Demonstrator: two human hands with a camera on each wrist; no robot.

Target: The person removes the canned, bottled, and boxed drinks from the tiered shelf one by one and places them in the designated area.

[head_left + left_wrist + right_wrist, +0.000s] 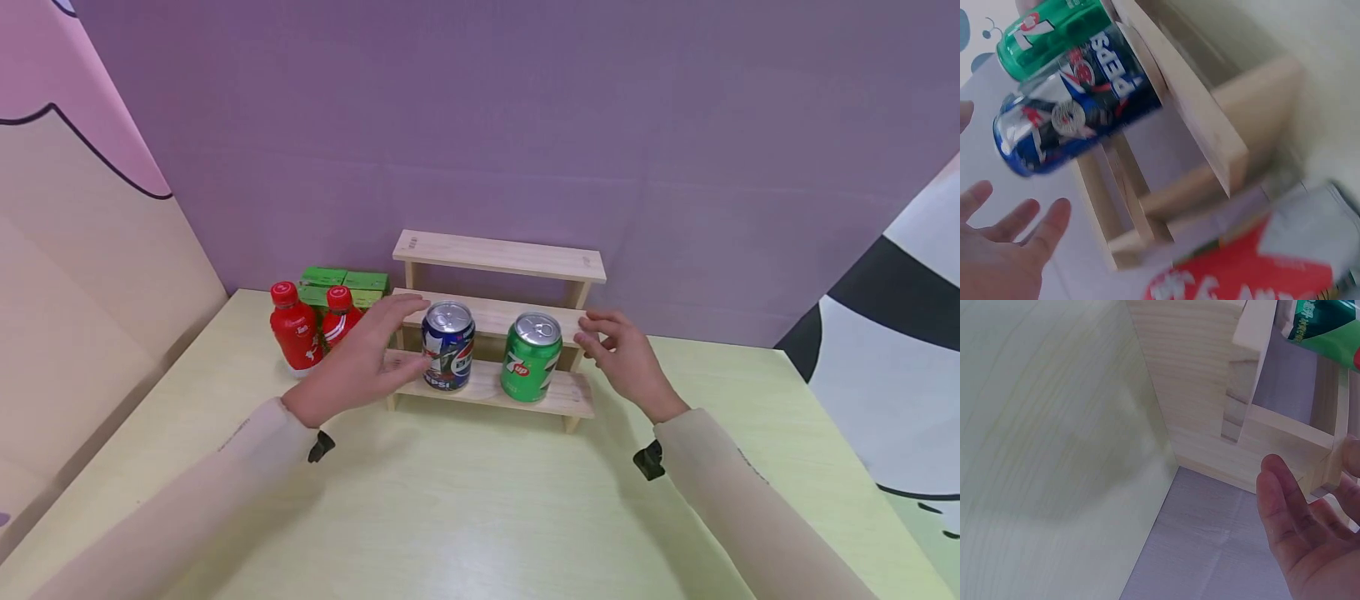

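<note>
A three-tier wooden shelf [498, 254] stands against the purple backdrop. On its lowest step stand a dark blue Pepsi can [448, 346] and a green 7UP can [531, 358], both upright. My left hand [360, 358] is spread beside the Pepsi can; in the left wrist view its fingers [1054, 225] stay apart from the can. At the right end of the middle step, my right hand [622, 358] pinches the board's corner between thumb and fingers. Two lower fingers [1282, 487] hang next to the shelf's side in the right wrist view.
Left of the shelf stand two red bottles [296, 329] with red caps, partly behind my left hand. Several green boxes [322, 277] sit behind them. The pale wooden table [480, 500] reaches the backdrop [525, 125].
</note>
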